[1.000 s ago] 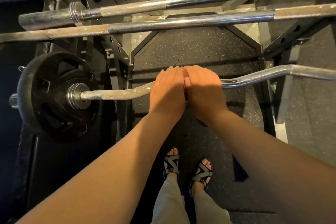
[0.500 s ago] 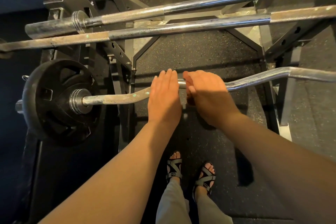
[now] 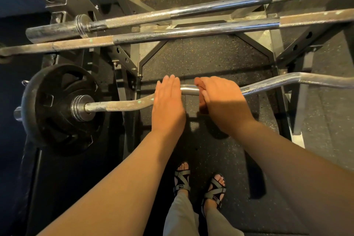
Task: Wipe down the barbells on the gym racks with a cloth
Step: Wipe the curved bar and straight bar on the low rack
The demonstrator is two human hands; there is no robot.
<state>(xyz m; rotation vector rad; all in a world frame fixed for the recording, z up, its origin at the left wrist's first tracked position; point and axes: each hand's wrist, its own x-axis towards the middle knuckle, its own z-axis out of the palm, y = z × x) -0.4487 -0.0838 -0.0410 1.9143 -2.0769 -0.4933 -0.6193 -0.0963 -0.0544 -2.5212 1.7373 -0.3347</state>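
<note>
Fingers (image 3: 170, 85) of left hand (image 3: 168, 109): straight, laid flat over curl bar (image 3: 115, 104), left of middle.
Fingers (image 3: 204, 82) of right hand (image 3: 224, 105): wrapped round curl bar, just right of left hand.
Reddish-brown patch (image 3: 202, 104) under right thumb: cloth or not, cannot tell.
Curl bar: nearest on rack (image 3: 277, 48), black plate (image 3: 57, 109) on left end.
Straight barbells (image 3: 191, 32): two, farther, side by side across rack.

Cambered chrome steel curl barbell (image 3: 268, 85): lying crosswise on the dark metal rack (image 3: 298, 45), nearest, carrying a black iron weight plate (image 3: 57, 109) at its left end. Straight rust-flecked steel barbell (image 3: 191, 31) and straight collared steel barbell (image 3: 210, 6): lying side by side beyond it.
</note>
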